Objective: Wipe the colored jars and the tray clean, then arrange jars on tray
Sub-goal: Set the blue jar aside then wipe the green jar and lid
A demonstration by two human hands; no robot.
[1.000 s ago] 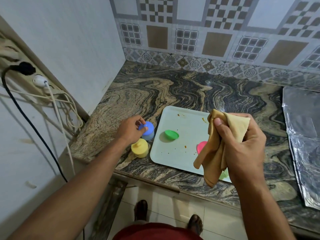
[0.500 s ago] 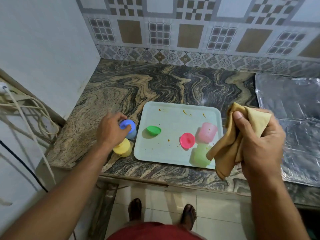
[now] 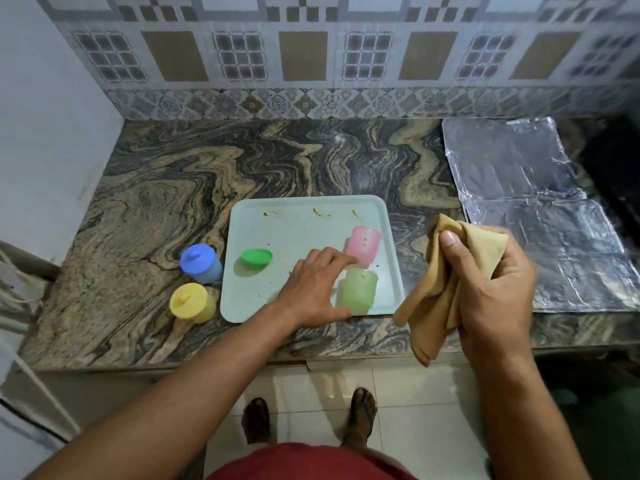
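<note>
A pale tray [image 3: 294, 230] with orange food smears lies at the counter's front edge. On it stand a lidless pink jar [image 3: 363, 242] and a lidless green jar [image 3: 360, 292], both spotted, and a loose green lid [image 3: 256, 257]. My left hand [image 3: 315, 285] hovers low over the tray's middle, fingers stretched toward the pink jar and holding nothing that I can see; it hides the spot where the pink lid lay. A lidded blue jar [image 3: 201, 263] and a lidded yellow jar [image 3: 190, 302] stand on the counter left of the tray. My right hand [image 3: 491, 292] grips a tan cloth [image 3: 433, 306] right of the tray.
Crinkled foil sheets [image 3: 540, 216] cover the counter on the right. A white wall closes the left side and a tiled wall the back. White cables [image 3: 14, 289] hang at the far left. The counter edge runs just below the tray.
My left hand let go of the blue jar and moved right over the tray, covering the pink lid. The right hand still holds the cloth. The camera view shifted left and down.
</note>
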